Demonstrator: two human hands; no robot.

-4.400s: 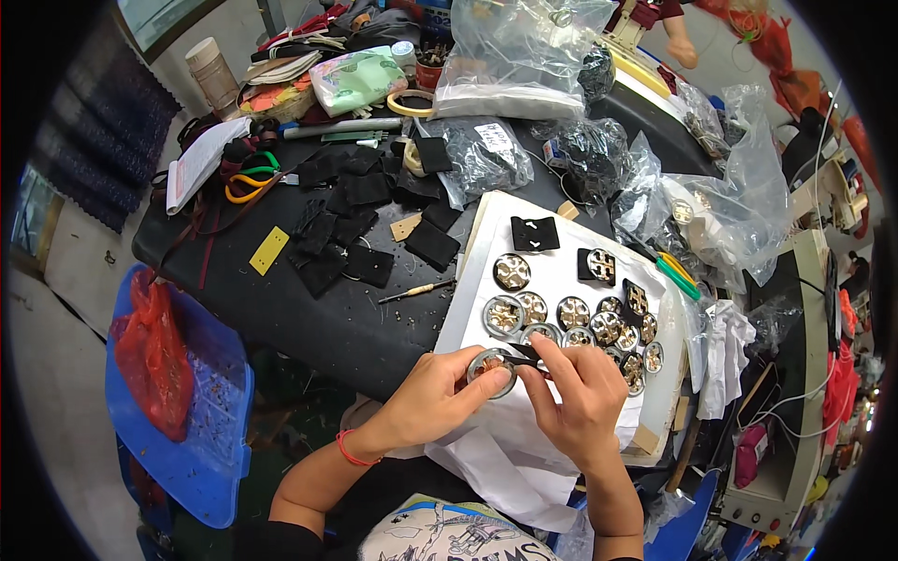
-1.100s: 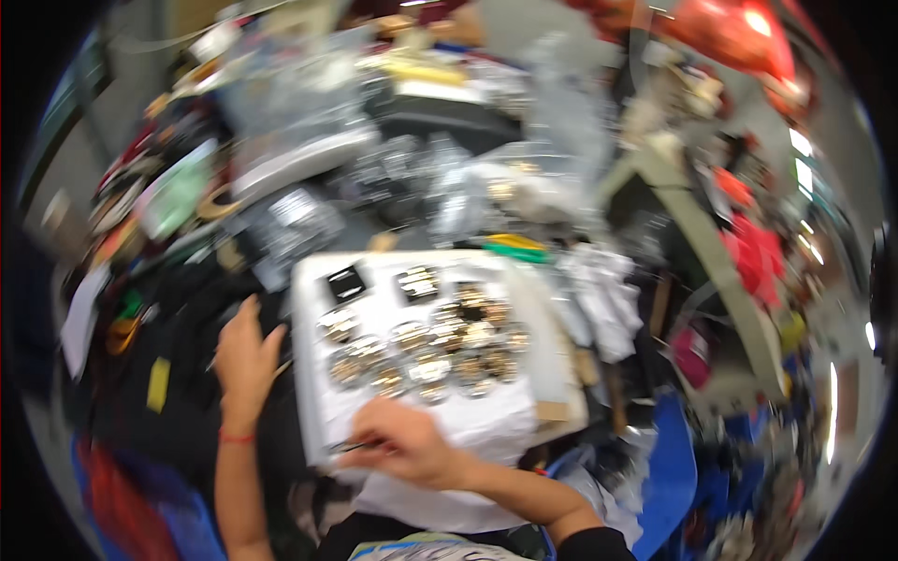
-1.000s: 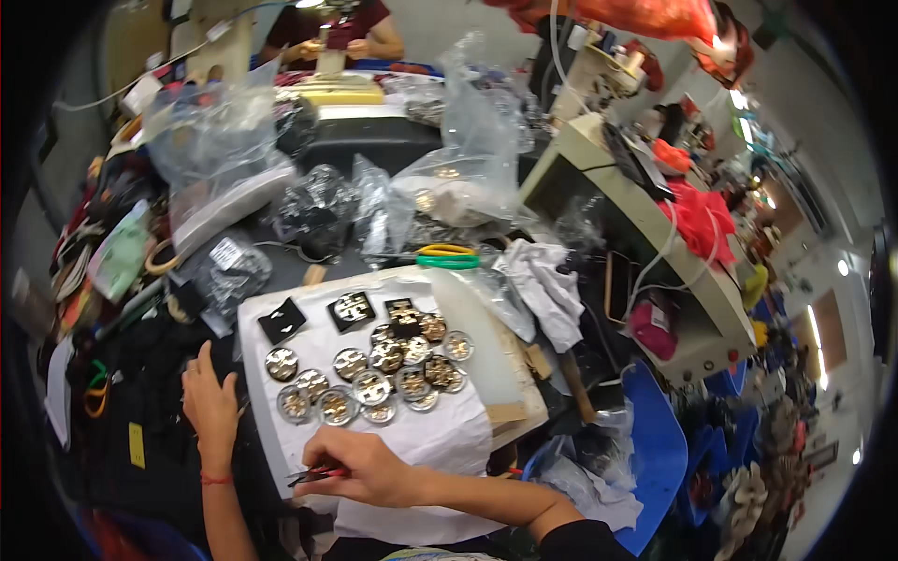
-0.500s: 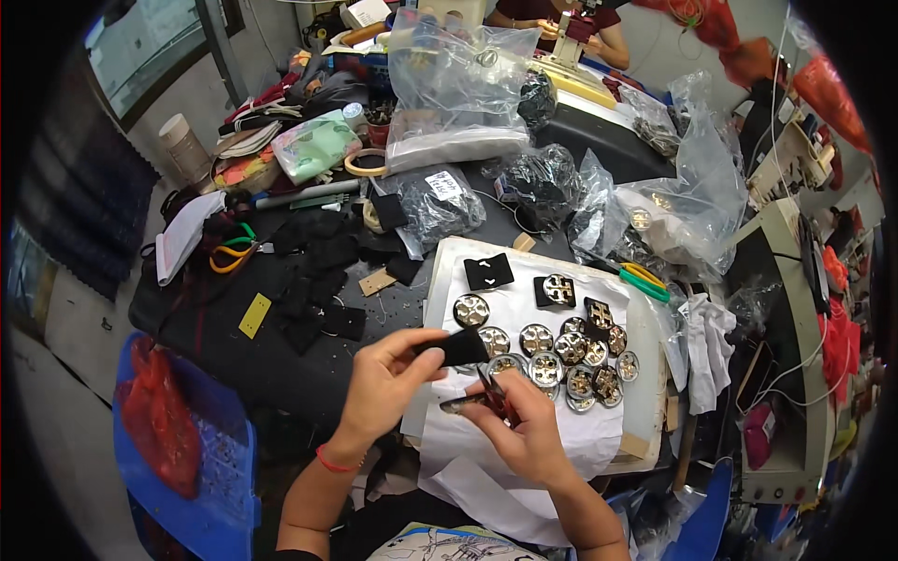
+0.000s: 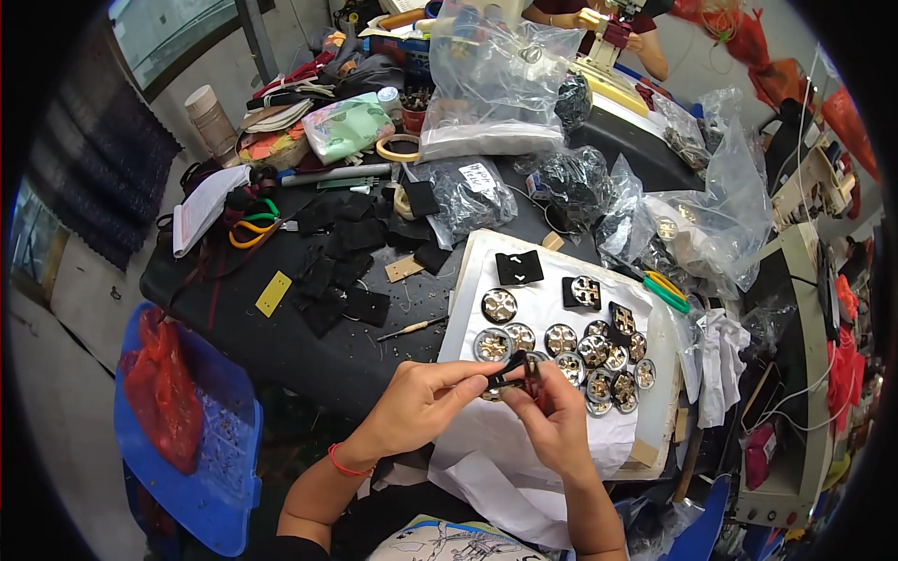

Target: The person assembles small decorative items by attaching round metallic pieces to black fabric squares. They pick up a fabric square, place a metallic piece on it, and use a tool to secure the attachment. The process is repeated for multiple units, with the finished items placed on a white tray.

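Note:
My left hand (image 5: 419,400) pinches a small black fabric piece (image 5: 503,374) between thumb and fingertips. Close against it, my right hand (image 5: 557,426) is closed around a small tool with dark red handles (image 5: 532,376); its jaws are mostly hidden by fingers, so its exact kind is unclear. Both hands meet over the near left part of a white paper-covered board (image 5: 468,290). Just beyond them lie several round gold-and-black ornaments (image 5: 499,305). Near the board's far edge rests a black patch with two pale prongs (image 5: 519,268), beside a patch bearing a gold ornament (image 5: 582,293).
Black fabric scraps (image 5: 341,252), an awl (image 5: 412,328) and a yellow card (image 5: 273,294) lie left of the board. Orange-and-green scissors (image 5: 251,229) are farther left, green-and-yellow ones (image 5: 666,293) at right. A blue bin (image 5: 234,421) holds a red bag. Another person sits across.
My hands have come together, bringing the black fabric piece against the red-handled tool. The left hand moved right, uncovering the awl. The whole view shifted slightly.

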